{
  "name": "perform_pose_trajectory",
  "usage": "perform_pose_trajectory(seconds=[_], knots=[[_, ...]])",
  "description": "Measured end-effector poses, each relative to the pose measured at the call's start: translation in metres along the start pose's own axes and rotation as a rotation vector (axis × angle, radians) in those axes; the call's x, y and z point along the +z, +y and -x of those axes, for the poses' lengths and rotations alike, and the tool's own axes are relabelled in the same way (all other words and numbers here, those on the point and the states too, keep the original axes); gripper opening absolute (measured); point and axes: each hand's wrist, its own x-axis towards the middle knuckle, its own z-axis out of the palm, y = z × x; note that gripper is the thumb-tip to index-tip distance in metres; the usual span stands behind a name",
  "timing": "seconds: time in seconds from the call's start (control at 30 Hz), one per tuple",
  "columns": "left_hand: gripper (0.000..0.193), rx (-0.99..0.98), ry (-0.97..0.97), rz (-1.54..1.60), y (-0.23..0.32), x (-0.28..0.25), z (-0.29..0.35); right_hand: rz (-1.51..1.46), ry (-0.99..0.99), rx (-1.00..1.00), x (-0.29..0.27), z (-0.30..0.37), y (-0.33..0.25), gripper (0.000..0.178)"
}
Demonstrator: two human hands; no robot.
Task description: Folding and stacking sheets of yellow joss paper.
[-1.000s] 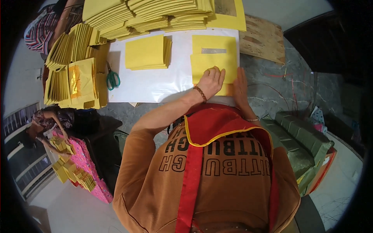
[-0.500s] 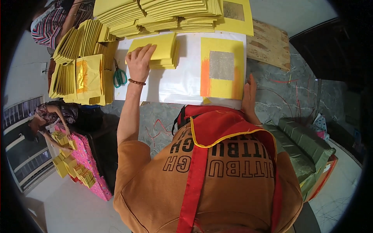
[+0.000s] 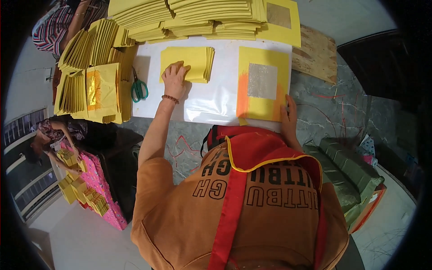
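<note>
On the white-topped table [image 3: 216, 105], left of centre, your left hand [image 3: 175, 78] lies over the near edge of the small stack of folded yellow sheets [image 3: 186, 56], its fingers bent; whether they pinch the top fold or only rest on it, you cannot tell from here. Your right hand [image 3: 289, 110] is loosely extended beside the lower right edge of the flat yellow sheet with a silver panel and orange flanks [image 3: 262, 84]; whether its thumb presses the paper is unclear. Handle the stack with light fingertips, since a hard push could fan its layers, which already step out at the right end. Use the right hand as a stop, so that the flat sheet stays square. That sheet lies close to the table's right and near edges, so a sideways knock could send it over. The roomiest bare surface is between stack and sheet. The tall piles of yellow folds [image 3: 216, 13] limit reaching at the back; on the left, give the green-handled scissors [image 3: 139, 85] a margin.
</note>
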Motion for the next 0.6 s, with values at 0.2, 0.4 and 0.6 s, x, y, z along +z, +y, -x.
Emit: perform_pose_trajectory(seconds=[0.2,0.4,0.6], knots=[[0.049,0.112,-0.094,0.035,-0.011,-0.016,-0.011,-0.096,-0.013,0.084,0.001,0.000,0.003,0.043],[0.055,0.160,-0.031,-0.060,-0.005,-0.002,-0.004,-0.024,-0.008,0.024,0.001,-0.001,0.005,0.043],[0.061,0.181,-0.095,-0.055,-0.010,-0.005,-0.003,0.260,0.079,-0.164,0.002,-0.003,0.004,0.035]])
